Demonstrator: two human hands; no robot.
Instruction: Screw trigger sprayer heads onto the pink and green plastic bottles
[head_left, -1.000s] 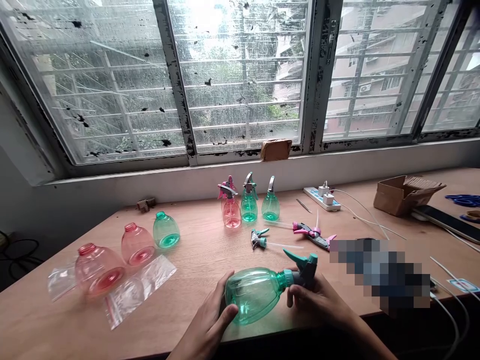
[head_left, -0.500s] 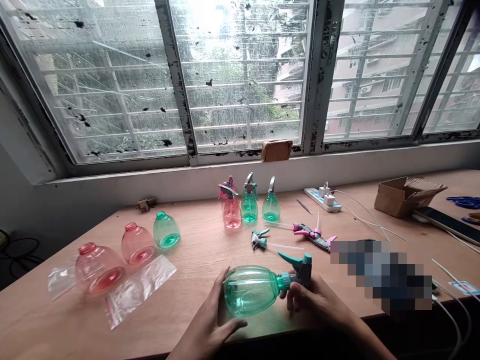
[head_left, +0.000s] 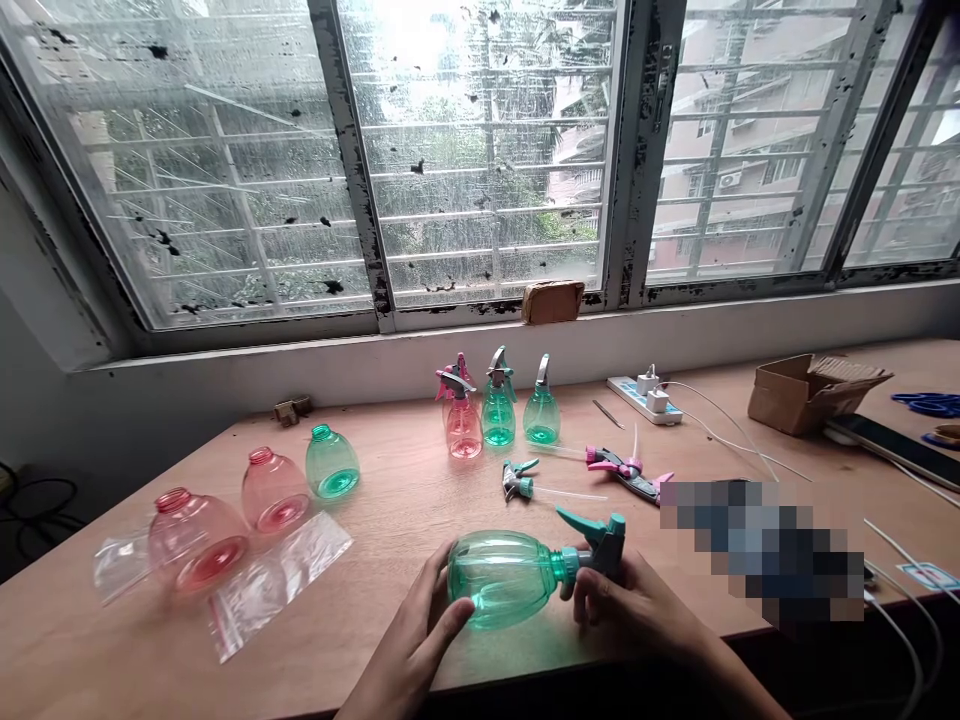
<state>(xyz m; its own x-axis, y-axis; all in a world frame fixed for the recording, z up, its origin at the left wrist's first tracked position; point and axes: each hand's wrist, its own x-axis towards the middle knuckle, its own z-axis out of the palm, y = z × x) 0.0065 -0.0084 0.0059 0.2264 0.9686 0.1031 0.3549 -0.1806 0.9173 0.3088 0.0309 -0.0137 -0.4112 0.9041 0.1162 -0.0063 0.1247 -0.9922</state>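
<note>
Holds a green spray bottle [head_left: 502, 578] on its side at the near edge of the table [head_left: 390, 500], straight in front of the row of three standing spray bottles [head_left: 499, 410] and well apart from it. Cups the rounded base with the left hand [head_left: 420, 640], fingers curled and thumb pressed to the plastic, and wraps the right hand [head_left: 637, 610] around the neck just under the teal trigger head [head_left: 600, 535]. Between that row and the held bottle, lying loose: a small trigger head [head_left: 517, 478] and, rightward of it, pink trigger heads [head_left: 622, 468].
</note>
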